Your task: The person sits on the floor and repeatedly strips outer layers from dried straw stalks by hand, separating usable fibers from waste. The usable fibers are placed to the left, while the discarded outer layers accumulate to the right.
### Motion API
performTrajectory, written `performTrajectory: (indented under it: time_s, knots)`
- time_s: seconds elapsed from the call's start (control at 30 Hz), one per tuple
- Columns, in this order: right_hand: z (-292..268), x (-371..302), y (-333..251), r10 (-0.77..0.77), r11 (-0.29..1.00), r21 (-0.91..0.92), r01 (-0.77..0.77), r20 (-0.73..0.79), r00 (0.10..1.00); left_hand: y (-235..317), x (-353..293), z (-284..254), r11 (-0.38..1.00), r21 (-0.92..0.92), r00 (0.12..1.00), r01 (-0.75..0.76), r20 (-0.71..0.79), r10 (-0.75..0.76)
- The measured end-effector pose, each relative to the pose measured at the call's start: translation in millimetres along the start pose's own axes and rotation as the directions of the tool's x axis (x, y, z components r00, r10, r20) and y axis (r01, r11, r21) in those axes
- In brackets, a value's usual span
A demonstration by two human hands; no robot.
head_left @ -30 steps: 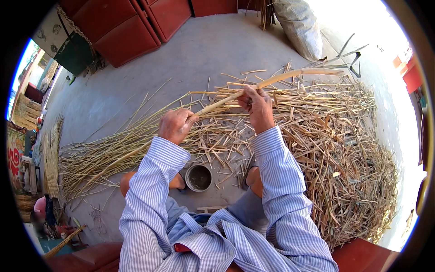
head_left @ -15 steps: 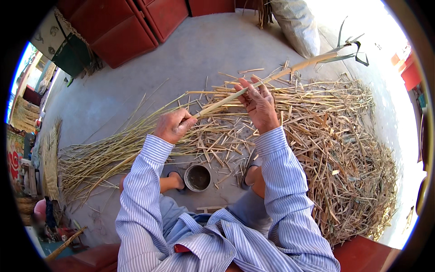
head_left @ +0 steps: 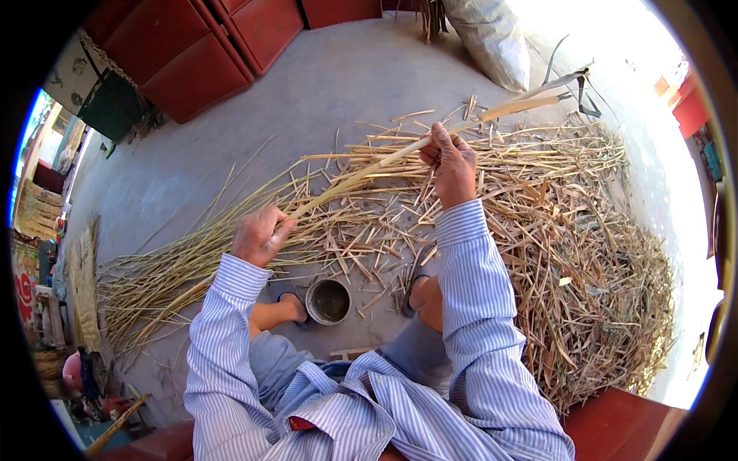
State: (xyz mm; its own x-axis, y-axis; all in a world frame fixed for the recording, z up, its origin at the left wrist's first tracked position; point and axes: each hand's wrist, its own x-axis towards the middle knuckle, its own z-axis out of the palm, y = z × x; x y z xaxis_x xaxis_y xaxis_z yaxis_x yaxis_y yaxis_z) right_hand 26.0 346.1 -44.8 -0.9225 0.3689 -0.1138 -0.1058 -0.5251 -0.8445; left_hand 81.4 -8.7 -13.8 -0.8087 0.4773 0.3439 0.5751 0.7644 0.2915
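Observation:
A long pale reed-like stalk (head_left: 388,160) slants up to the right across the middle of the view. Around its lower left part my left hand (head_left: 258,235) is closed. Higher up, my right hand (head_left: 453,167) grips it between thumb and fingers. Past the right hand a tan dry sheath (head_left: 519,107) stands partly off the stalk, and thin grey-green leaves (head_left: 582,86) hang at the far tip. Beneath my hands lies a loose layer of long, thin, yellow-green stalks (head_left: 177,269).
A big heap of dry husks (head_left: 592,292) covers the floor on the right. Between my feet stands a round grey pot (head_left: 328,300). Red cabinets (head_left: 184,61) and a whitish sack (head_left: 492,46) are at the back. A bundle of stalks (head_left: 83,284) leans at the left.
My right hand has gone from loosely spread fingers to a closed grip on the stalk. My left hand has moved down and left. The sheath now sits apart from the stalk near the tip.

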Motion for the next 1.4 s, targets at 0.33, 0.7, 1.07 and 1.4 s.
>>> performTrajectory:
  time_s: [0.33,0.7,1.07,1.4]
  knots:
    - [-24,5,-20,0.141,0.946,0.264,-0.186,0.181,0.973,-34,-35,-53,0.981,0.055,0.969,0.186,0.155,-0.192]
    - [-1,-7,14,0.035,0.999,-0.019,-0.033,0.094,0.995,-21,-28,-20,0.992,0.015,0.992,0.123,-0.02,-0.123]
    - [-3,-11,14,0.067,0.998,-0.024,-0.066,0.071,0.995,-19,-19,-22,0.988,0.072,0.979,0.138,0.138,-0.147]
    - [-49,19,-21,-0.114,0.991,0.052,0.122,-0.134,0.984,-20,2,32,0.941,-0.248,0.971,0.229,0.122,-0.204]
